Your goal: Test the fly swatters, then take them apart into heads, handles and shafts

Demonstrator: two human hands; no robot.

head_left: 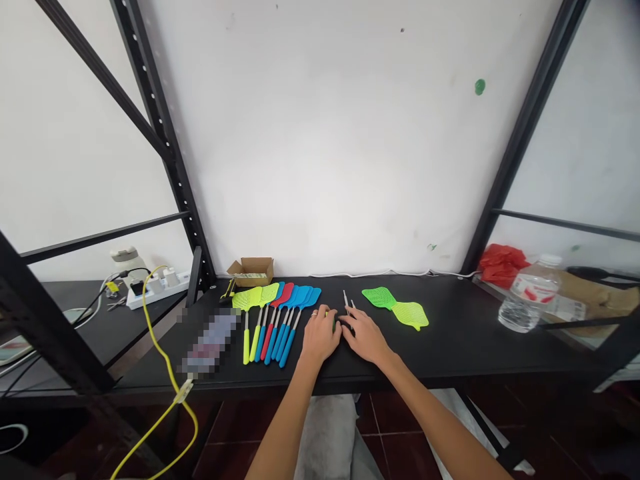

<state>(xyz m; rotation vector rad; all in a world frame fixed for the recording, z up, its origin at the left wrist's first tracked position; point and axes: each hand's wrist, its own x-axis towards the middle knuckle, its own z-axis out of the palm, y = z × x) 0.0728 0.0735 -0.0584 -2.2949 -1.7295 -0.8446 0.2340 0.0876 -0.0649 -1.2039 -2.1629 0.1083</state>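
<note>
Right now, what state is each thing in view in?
Cardboard box: open
Swatters: laid side by side
Green mesh head: flat, handleless
Yellow-green mesh head: flat, handleless
Bottle: capped
Power strip: plugs inserted
Red bag: crumpled
Left hand: bent, hold unclear
Right hand: bent, hold unclear

Far white wall (350,167) bright, palest toward its middle and greying to the sides, far right corner darkened; near floor (400,447) beneath the black tabletop (460,353) dim, its detail sinking into shadow. Wide-lens stretch at both sides, left upright (159,123) and right upright (541,100) leaning outward; small glints on the clear bottle (523,310) at right. Mosaic blocks (213,340) cover a left patch; detail between left hand (321,333) and right hand (367,337) dark, soft.
</note>
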